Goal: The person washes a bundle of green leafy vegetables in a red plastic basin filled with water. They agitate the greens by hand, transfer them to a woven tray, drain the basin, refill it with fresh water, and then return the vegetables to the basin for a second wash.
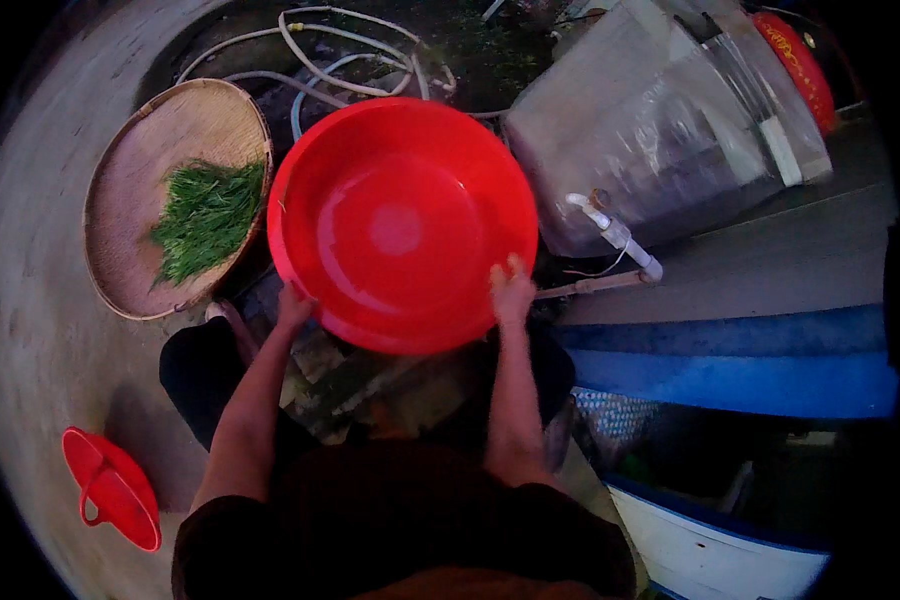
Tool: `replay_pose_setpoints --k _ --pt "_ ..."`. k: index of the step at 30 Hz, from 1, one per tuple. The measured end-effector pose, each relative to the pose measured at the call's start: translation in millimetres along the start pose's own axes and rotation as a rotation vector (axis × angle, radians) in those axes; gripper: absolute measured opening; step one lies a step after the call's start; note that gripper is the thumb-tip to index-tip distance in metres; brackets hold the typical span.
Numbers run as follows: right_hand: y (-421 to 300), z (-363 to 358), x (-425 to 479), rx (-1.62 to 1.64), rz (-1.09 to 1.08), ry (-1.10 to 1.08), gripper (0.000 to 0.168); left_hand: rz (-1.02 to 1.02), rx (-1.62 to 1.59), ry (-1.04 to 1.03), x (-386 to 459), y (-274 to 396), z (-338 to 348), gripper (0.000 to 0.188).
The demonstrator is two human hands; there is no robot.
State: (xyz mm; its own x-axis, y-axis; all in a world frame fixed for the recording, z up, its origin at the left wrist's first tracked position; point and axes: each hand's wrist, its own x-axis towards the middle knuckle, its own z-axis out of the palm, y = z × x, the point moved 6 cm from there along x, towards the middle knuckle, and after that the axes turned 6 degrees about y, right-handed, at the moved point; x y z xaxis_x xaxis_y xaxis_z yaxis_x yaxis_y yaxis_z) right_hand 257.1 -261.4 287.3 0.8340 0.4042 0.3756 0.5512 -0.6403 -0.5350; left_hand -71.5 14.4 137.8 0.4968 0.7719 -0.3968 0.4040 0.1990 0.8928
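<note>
A large round red plastic basin is held in front of me, its inside facing up with no contents visible. My left hand grips the rim at the lower left, its fingers partly hidden under the edge. At the lower right my right hand holds the rim, with fingertips over the inner wall. Left of the basin lies a round woven bamboo tray, tilted in view, bearing a heap of green leafy stalks on its right part.
A pale hose lies coiled beyond the basin. To the right stand a white pipe tap, a plastic-covered block and a blue ledge. A red basket with a handle sits on the concrete at lower left.
</note>
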Motion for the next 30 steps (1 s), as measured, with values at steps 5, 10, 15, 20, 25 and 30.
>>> replay_pose_setpoints --k 5,10,15,20,25,30 --pt "-128.0 -165.2 112.2 -0.138 -0.281 0.544 0.026 0.405 0.395 0.195 4.8 60.1 2.6 0.073" --pt "-85.5 -156.5 164.5 -0.474 -0.094 0.145 0.026 0.585 0.310 0.063 -17.5 172.7 -35.5 0.069" --pt "-70.3 -144.3 172.5 -0.402 -0.219 0.041 0.022 0.497 0.302 0.318 -12.6 163.2 -133.6 0.057" --pt "-60.2 -152.1 178.0 -0.209 -0.280 -0.144 0.024 0.358 0.244 0.343 0.4 153.9 -155.0 0.053" --pt "-58.2 -148.5 185.7 -0.179 -0.280 -0.217 0.030 0.634 0.420 0.424 -0.5 173.6 -155.1 0.053" --pt "-63.9 -140.7 188.1 -0.176 -0.265 -0.243 0.028 0.484 0.539 0.303 -0.8 172.3 -143.8 0.052"
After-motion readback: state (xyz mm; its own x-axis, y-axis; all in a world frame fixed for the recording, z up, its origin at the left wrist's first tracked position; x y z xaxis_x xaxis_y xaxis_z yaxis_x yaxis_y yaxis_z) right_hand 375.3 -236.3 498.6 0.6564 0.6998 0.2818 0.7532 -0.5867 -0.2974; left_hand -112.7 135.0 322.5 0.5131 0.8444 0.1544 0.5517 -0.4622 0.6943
